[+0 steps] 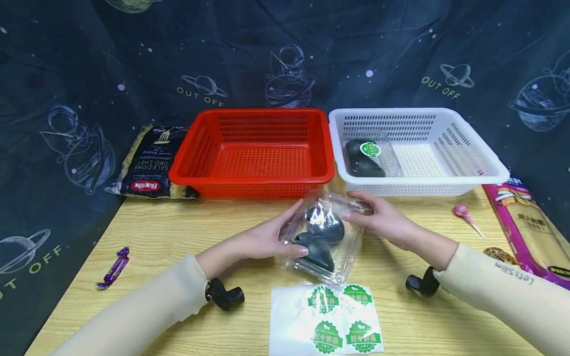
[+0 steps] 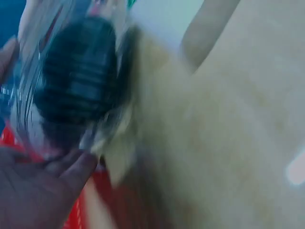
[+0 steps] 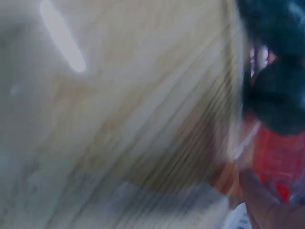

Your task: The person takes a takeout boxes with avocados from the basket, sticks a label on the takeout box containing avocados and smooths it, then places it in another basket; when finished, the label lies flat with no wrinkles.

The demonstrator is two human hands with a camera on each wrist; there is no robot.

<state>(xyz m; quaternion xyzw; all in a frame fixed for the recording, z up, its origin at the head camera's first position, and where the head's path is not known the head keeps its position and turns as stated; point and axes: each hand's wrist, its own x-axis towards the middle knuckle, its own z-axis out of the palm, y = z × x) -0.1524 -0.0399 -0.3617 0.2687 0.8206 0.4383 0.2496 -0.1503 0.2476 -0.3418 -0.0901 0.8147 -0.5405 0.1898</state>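
A clear plastic clamshell box with dark, avocado-like fruits inside is held between both hands, tilted in front of the baskets. My left hand grips its left side, thumb over the near face. At the upper right corner, the right hand pinches the box between thumb and fingers. Through the plastic, a dark fruit shows blurred in the left wrist view; dark fruit also appears at the right wrist view's edge. Just below the box lies a white sheet bearing several green round stickers.
Behind stand a red basket and a white basket; the white one holds a stickered box. A pasta bag lies left, with a purple-wrapped candy nearer. On the right are a lollipop and a magenta packet.
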